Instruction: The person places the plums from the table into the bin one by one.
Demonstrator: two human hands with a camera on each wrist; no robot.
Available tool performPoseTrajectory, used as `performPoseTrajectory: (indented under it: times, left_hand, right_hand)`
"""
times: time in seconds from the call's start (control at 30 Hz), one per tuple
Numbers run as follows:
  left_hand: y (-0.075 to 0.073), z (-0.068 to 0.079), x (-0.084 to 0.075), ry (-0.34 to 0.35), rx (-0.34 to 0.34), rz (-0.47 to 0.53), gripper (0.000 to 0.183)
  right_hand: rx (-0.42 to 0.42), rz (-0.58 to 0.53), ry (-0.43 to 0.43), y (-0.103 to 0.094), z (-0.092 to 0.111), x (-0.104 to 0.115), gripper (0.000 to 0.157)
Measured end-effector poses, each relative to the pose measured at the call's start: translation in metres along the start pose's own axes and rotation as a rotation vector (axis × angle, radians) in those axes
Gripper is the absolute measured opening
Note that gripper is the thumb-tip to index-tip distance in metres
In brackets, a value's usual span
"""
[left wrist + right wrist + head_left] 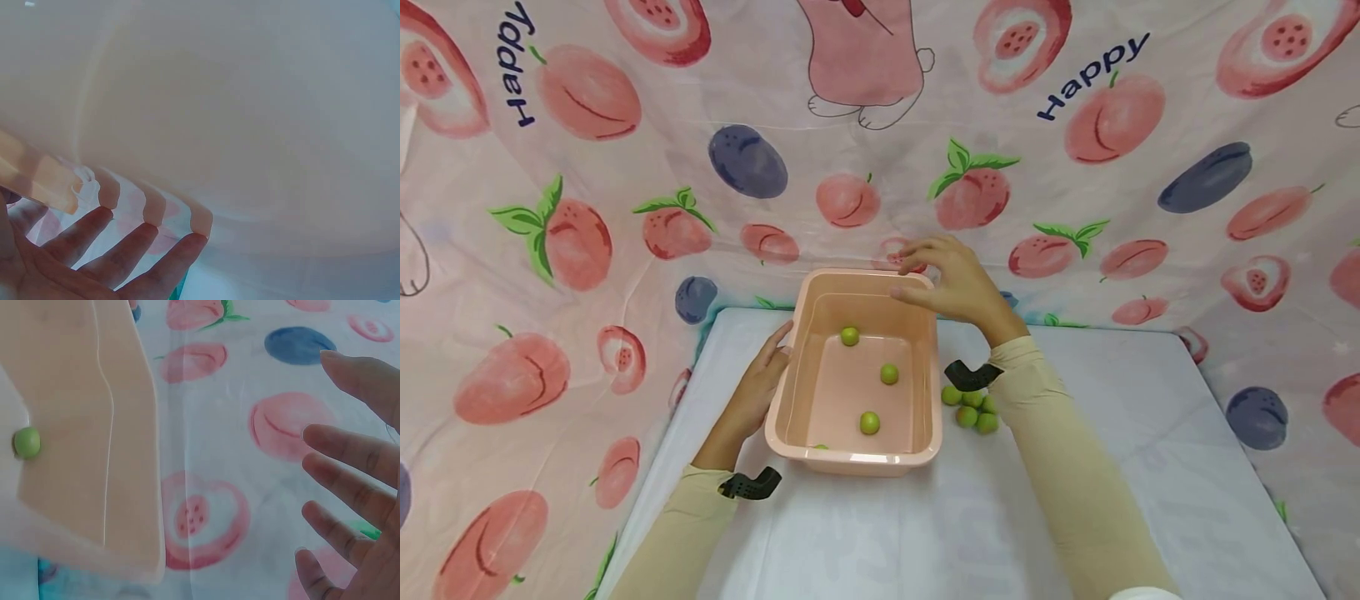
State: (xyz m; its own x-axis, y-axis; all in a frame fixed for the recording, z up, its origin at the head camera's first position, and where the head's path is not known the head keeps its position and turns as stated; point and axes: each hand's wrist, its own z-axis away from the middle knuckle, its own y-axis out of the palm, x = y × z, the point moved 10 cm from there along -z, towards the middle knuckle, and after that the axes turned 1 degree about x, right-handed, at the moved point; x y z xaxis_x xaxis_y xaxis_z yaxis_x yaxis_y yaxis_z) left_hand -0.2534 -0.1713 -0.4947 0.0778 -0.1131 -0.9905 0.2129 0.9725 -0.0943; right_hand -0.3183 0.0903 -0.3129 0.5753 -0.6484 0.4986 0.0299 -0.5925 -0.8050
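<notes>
A peach-coloured plastic basin (852, 457) stands on the white table, with several small round green fruits inside, one green fruit (869, 422) near its front. My left hand (758, 387) rests against the basin's left side. In the left wrist view its extended fingers (128, 253) meet the outer wall below the rim. Over the basin's far right corner hovers my right hand (953, 279), its fingers apart and holding nothing. The right wrist view shows this bare hand (356, 469) beside the rim, with one green fruit (27, 442) inside the basin.
A small heap of green fruits (972, 408) lies right of the basin, by my right forearm. White cloth covers the table (850, 542). A fruit-patterned curtain (880, 158) hangs behind the table and along its sides.
</notes>
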Motion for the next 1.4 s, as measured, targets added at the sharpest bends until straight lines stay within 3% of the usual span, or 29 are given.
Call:
performPoseTrajectory:
  times: [0.37,0.53,0.7,1.4]
  left_hand:
    - [0.001,0.001,-0.001,-0.005,0.003,0.003,0.055]
    - [0.001,0.001,-0.001,-0.006,0.004,0.000,0.055]
    - [0.000,0.001,-0.001,-0.009,0.002,-0.011,0.055]
    - [0.001,0.000,-0.002,-0.022,0.005,0.031,0.056]
  right_hand:
    - [-0.048,-0.009,0.118,-0.023,0.032,-0.050,0.035]
    - [-0.050,0.013,0.174,-0.025,0.047,-0.076,0.039]
    - [-0.053,0.033,0.174,-0.024,0.063,-0.093,0.039]
    - [0.034,-0.005,0.360,0.029,0.143,-0.173,0.044]
